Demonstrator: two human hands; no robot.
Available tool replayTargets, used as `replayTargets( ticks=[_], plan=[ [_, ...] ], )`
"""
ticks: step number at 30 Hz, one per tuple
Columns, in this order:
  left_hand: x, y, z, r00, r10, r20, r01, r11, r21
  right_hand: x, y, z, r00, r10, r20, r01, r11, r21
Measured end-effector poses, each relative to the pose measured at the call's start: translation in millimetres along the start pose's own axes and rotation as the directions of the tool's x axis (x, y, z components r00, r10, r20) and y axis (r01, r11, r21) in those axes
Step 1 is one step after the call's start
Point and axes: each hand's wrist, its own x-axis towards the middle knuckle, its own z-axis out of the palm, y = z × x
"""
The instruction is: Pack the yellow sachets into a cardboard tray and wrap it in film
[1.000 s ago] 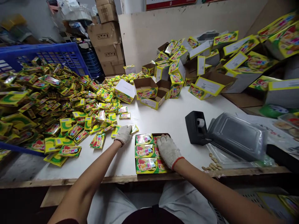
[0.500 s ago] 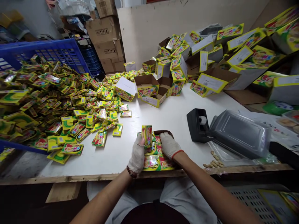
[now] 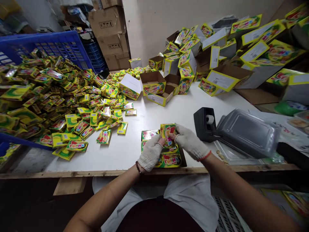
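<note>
White-topped table [image 3: 94, 164], wooden front edge nearest the person. Shallow carton [image 3: 184, 158] of yellow-green gum-type packets sits at that front edge, about midway along; packets face up in it. One small packet [image 3: 168, 132] is held up over the carton, printed face toward the person; whether it touches those below, cannot tell. Left hand [image 3: 151, 155], white knit glove, is closed at the packet's left side, bare tip against it, the fingers behind hidden; its palm lies over the carton's left part. Right hand [image 3: 189, 141], gloved likewise, pinches the packet's right side, thumb on the face, little gap. Loose packet pile [image 3: 72, 93] covers the table's left end, blue crate [image 3: 51, 43] around its back. Open display boxes [image 3: 223, 79] crowd the back edge toward the back right corner. Black tape dispenser [image 3: 201, 127] stands right of the right hand, clear plastic container [image 3: 251, 132] just beside it.
</note>
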Motion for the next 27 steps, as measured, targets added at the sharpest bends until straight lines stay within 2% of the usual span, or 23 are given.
replayTargets(
  ticks=[1,3,5,7,8,9,10,12,14,15,16,17,18,19,20,21,22,24,25,26,27],
  plan=[
    [-0.8,0.3,-4.6,0.998,0.053,-0.025,-0.048,0.983,0.178,1.5,-4.4,-7.7,1.000,-0.001,0.028,0.003,0.997,-0.079],
    [-5.7,-2.3,-17.5,0.971,0.226,-0.084,-0.165,0.878,0.449,4.2,-9.5,-19.5,0.993,0.057,0.100,-0.019,0.940,-0.340],
    [-15.5,-7.9,-30.0,0.883,0.468,-0.036,-0.343,0.695,0.631,7.4,-11.7,-22.4,0.958,0.206,0.201,-0.050,0.806,-0.590],
    [-28.0,-15.7,-37.7,0.779,0.612,0.136,-0.510,0.492,0.706,11.4,-12.8,-14.4,0.883,0.372,0.286,-0.010,0.625,-0.781],
    [-33.7,-20.3,-40.1,0.750,0.627,0.210,-0.560,0.435,0.705,13.6,-12.6,-7.1,0.841,0.440,0.314,0.038,0.531,-0.847],
    [-38.0,-25.5,-42.7,0.741,0.624,0.248,-0.580,0.409,0.704,15.6,-11.4,1.4,0.802,0.489,0.342,0.100,0.455,-0.885],
    [-40.2,-31.4,-46.6,0.749,0.618,0.239,-0.565,0.408,0.717,17.1,-8.9,10.0,0.776,0.516,0.363,0.151,0.406,-0.901],
    [-36.8,-44.2,-62.4,0.771,0.625,0.120,-0.465,0.423,0.778,18.0,0.8,25.2,0.762,0.513,0.395,0.200,0.394,-0.897],
    [-24.9,-55.9,-92.3,0.753,0.657,-0.033,-0.311,0.401,0.862,14.7,15.9,35.6,0.793,0.470,0.388,0.167,0.444,-0.880],
    [-17.7,-60.6,-111.9,0.737,0.671,-0.084,-0.229,0.364,0.903,11.4,24.1,39.4,0.823,0.431,0.370,0.139,0.479,-0.867],
    [-10.9,-64.2,-133.1,0.745,0.647,-0.161,-0.099,0.346,0.933,7.2,32.0,42.7,0.855,0.386,0.346,0.113,0.512,-0.851],
    [-5.4,-67.0,-154.4,0.775,0.564,-0.285,0.082,0.357,0.930,2.3,38.9,45.7,0.893,0.313,0.323,0.119,0.528,-0.841],
    [-1.9,-69.2,-174.6,0.792,0.432,-0.431,0.288,0.359,0.888,-2.9,44.5,48.4,0.925,0.242,0.292,0.131,0.519,-0.845],
    [-0.7,-71.1,-192.4,0.746,0.319,-0.584,0.487,0.338,0.806,-7.7,48.7,50.8,0.947,0.187,0.263,0.140,0.495,-0.857],
    [-2.0,-72.9,-207.2,0.686,0.227,-0.692,0.628,0.295,0.720,-11.7,51.7,52.4,0.960,0.144,0.240,0.150,0.460,-0.875],
    [-5.8,-74.8,-218.5,0.642,0.159,-0.750,0.706,0.258,0.659,-14.5,53.9,52.9,0.967,0.127,0.220,0.146,0.431,-0.891],
    [-11.4,-76.6,-226.2,0.628,0.114,-0.770,0.736,0.233,0.635,-16.0,55.7,52.3,0.969,0.121,0.213,0.145,0.420,-0.896],
    [-25.9,-79.5,-231.9,0.641,0.083,-0.763,0.735,0.218,0.642,-15.0,60.1,48.3,0.972,0.031,0.234,0.195,0.454,-0.869],
    [-33.2,-80.1,-230.7,0.644,0.098,-0.758,0.722,0.247,0.646,-12.9,63.3,45.9,0.971,-0.075,0.229,0.236,0.481,-0.844],
    [-39.4,-79.8,-227.1,0.634,0.126,-0.763,0.704,0.314,0.637,-10.3,67.2,44.3,0.959,-0.205,0.194,0.274,0.510,-0.815],
    [-44.0,-78.5,-221.5,0.623,0.150,-0.767,0.663,0.419,0.621,-7.3,71.7,44.2,0.934,-0.335,0.123,0.299,0.548,-0.781]
  ],
)
